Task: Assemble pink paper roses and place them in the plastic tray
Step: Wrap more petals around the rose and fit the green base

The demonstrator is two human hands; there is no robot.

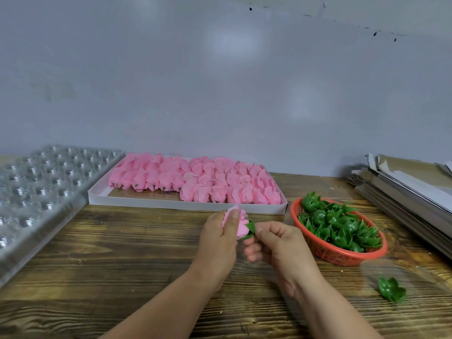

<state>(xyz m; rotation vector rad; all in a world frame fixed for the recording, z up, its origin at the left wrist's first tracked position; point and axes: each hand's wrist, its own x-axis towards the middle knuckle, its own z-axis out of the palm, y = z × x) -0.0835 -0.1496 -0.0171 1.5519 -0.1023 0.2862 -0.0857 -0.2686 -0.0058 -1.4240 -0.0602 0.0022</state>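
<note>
Loose calyx: a single green plastic calyx lies on the wooden table at near right, apart from the rest, perhaps dropped or set aside.
Left hand: holds the pink paper rose over the middle of the table, thumb pressed along the petals and fingers wrapped behind, probably to keep the bloom from turning.
Right hand: pinches a green calyx between thumb and forefinger at the rose's base, the other fingers curled under; it looks like the fitting step.
Rose in hand: soft pink, layered petals bunched tight, green leaf tips hugging its right side; not yet in the tray.
Red basket: just right of the hands, heaped with green calyxes, within easy reach of the right hand.
White box: beyond the hands, packed with rows of pink blooms lying on their sides.
Plastic tray: clear, dimpled with round pockets, at far left; no roses visible in it, so the placing seems barely begun.
Flat stack: greyish sheets, perhaps cardboard, at far right.
</note>
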